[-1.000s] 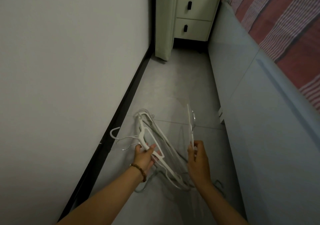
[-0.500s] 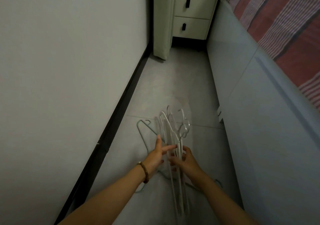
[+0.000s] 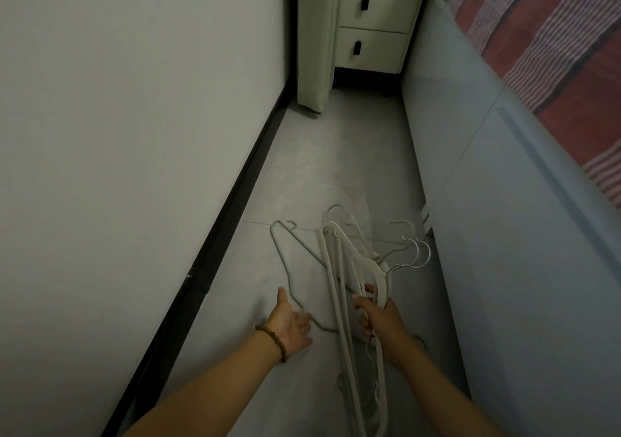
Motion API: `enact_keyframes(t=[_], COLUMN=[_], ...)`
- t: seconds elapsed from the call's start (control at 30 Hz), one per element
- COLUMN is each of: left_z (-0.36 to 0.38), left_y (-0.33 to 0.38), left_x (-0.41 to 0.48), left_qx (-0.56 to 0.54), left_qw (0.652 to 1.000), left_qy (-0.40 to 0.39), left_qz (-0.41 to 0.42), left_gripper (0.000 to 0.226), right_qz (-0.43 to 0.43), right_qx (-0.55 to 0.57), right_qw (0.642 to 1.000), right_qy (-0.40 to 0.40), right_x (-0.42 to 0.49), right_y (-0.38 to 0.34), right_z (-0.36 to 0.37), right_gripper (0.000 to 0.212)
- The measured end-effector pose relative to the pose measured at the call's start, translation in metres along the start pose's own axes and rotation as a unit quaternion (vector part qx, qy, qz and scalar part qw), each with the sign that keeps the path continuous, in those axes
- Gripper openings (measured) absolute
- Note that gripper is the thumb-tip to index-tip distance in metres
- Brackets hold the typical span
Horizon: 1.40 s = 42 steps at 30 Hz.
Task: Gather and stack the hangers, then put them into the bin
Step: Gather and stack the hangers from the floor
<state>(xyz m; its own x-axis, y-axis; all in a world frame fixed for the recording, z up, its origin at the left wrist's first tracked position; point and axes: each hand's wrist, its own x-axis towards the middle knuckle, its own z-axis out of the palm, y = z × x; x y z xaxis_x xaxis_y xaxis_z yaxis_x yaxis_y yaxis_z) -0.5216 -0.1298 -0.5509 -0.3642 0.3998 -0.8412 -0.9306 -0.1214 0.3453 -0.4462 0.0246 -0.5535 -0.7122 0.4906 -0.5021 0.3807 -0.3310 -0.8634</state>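
R hand (image 3: 383, 319) grips hangers (image 3: 332, 268) lengthwise fwd, hooks right; L hand (image 3: 289, 324) holds grey hanger (image 3: 280, 262).

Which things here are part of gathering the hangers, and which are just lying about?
Part of the job:
- white hangers, bunched in the right hand
- grey wire hanger, by the left hand

Just there:
- drawer unit
- curtain
- striped bed cover
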Motion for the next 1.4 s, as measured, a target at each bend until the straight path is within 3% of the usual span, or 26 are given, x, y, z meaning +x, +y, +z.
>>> enact_keyframes(t=[0.13,0.2,0.23,0.3,0.37,0.47,0.6,0.73,0.97,1.03,1.1,1.13,1.23,1.3,1.33,1.4], left_z=[0.006,0.006,0.003,-0.01,-0.025,-0.049,-0.066,-0.063,-0.053,-0.047,-0.036,-0.029,-0.003,0.018,0.027,0.037], left_y=[0.008,0.009,0.008,0.009,0.012,0.015,0.014,0.019,0.019,0.019,0.025,0.03,0.057,0.078,0.087,0.1], left_x=[0.009,0.015,0.019,0.025,0.03,0.034,0.036,0.034,0.031,0.024,0.013,0.007,-0.016,-0.037,-0.047,-0.064], left_qx=[0.007,0.132,0.246,0.44,0.535,0.6,0.648,0.631,0.569,0.542,0.508,0.479,0.321,0.188,0.159,0.202], left_qw=[0.998,0.983,0.95,0.837,0.754,0.708,0.678,0.703,0.776,0.806,0.828,0.838,0.888,0.938,0.948,0.942], left_qy=[0.0,0.033,0.072,0.157,0.237,0.299,0.267,0.247,0.23,0.208,0.183,0.179,0.153,0.078,0.04,0.002], left_qz=[0.065,0.122,0.177,0.285,0.298,0.222,0.22,0.215,0.144,0.115,0.148,0.19,0.291,0.28,0.271,0.268], left_gripper=[0.081,0.069,0.061,0.056,0.066,0.08,0.069,0.07,0.101,0.084,0.032,0.024,0.021,0.012,0.006,0.015], right_qz=[-0.029,-0.037,-0.039,-0.042,-0.042,-0.042,-0.044,-0.044,-0.042,-0.047,-0.059,-0.069,-0.102,-0.123,-0.137,-0.167], right_qx=[-0.03,-0.04,-0.041,-0.042,-0.044,-0.045,-0.036,-0.045,-0.057,-0.054,-0.037,-0.017,0.026,0.031,0.031,0.028], right_qw=[0.999,0.999,0.998,0.998,0.998,0.998,0.998,0.998,0.997,0.997,0.998,0.997,0.994,0.992,0.99,0.986], right_qy=[-0.002,-0.004,-0.008,-0.012,-0.016,-0.017,-0.011,-0.008,-0.004,-0.006,-0.009,-0.011,-0.009,-0.009,-0.009,-0.002], right_x=[0.002,0.003,0.003,0.005,0.007,0.009,0.011,0.011,0.004,-0.002,-0.009,-0.013,-0.018,-0.021,-0.024,-0.028], right_y=[0.007,0.009,0.009,0.009,0.009,0.009,0.011,0.01,0.006,-0.002,-0.019,-0.03,-0.066,-0.085,-0.092,-0.104], right_z=[-0.004,-0.006,-0.007,-0.007,-0.007,-0.005,-0.005,-0.003,0.004,0.006,0.007,0.007,0.001,-0.003,-0.005,-0.008], right_gripper=[0.006,0.006,0.007,0.008,0.007,0.008,0.011,0.011,0.009,0.008,0.009,0.008,0.008,0.01,0.008,0.005])
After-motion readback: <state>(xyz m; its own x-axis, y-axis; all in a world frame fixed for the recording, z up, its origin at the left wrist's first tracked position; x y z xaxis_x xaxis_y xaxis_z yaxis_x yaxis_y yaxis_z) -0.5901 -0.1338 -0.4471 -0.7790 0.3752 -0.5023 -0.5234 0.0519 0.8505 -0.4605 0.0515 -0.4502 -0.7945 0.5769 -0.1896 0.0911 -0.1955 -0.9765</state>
